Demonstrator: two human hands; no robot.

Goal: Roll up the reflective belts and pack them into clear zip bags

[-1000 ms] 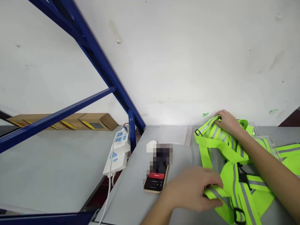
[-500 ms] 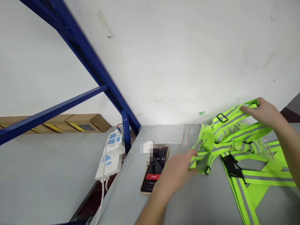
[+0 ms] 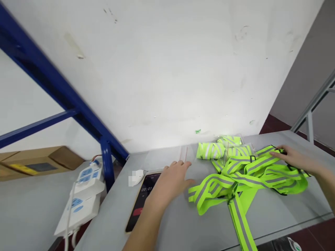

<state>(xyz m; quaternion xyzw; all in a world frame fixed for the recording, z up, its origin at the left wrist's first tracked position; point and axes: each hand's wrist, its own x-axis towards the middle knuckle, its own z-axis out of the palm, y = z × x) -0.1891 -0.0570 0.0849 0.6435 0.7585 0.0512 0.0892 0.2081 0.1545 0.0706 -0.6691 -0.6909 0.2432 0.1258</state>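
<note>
A loose heap of neon-yellow reflective straps (image 3: 261, 179) with grey stripes and black buckles lies on the grey table, one length hanging towards the near edge. At the heap's right end, my right hand (image 3: 297, 161) is closed on a strap, thumb on top; some of its fingers are hidden. Left of the heap, my left hand (image 3: 171, 181) hovers open and empty, fingers stretched towards a clear zip bag (image 3: 167, 154) lying flat by the wall. Below that hand is a phone (image 3: 142, 198) showing a timer, partly covered by the forearm.
Several rolled reflective straps (image 3: 210, 151) in clear bags lie against the wall. A small white object (image 3: 138, 176) sits beside the phone. On the left are a white power strip (image 3: 81, 205), a blue metal frame (image 3: 107, 164) and a cardboard box (image 3: 60, 158).
My left hand has let go of the strap and moved left and up, opening. The straps have dropped into a heap further right, uncovering the bagged rolls. The view has swung right.
</note>
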